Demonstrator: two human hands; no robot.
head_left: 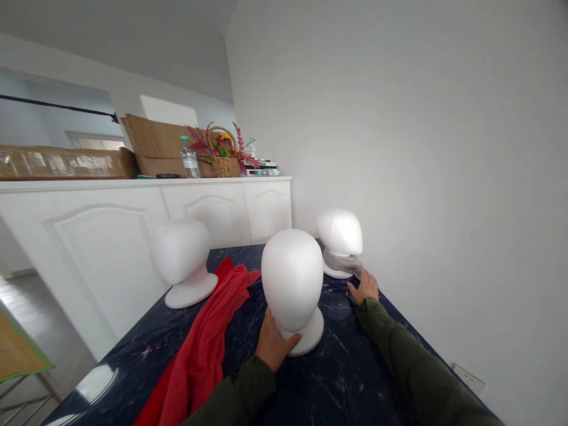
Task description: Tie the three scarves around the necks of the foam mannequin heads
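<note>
Three white foam mannequin heads stand on a dark marbled table. My left hand is wrapped round the neck and base of the middle head, nearest me. My right hand reaches out to a grey cloth draped round the neck of the far right head; its fingers are at the cloth's edge, and whether they grip it is unclear. A red scarf lies crumpled on the table to the left. The third head stands behind the scarf at the table's left edge.
A white wall runs close along the table's right side. Behind the table stands a white cabinet carrying cardboard boxes, a water bottle and a basket of flowers. A green-edged wooden table stands on the floor at the left.
</note>
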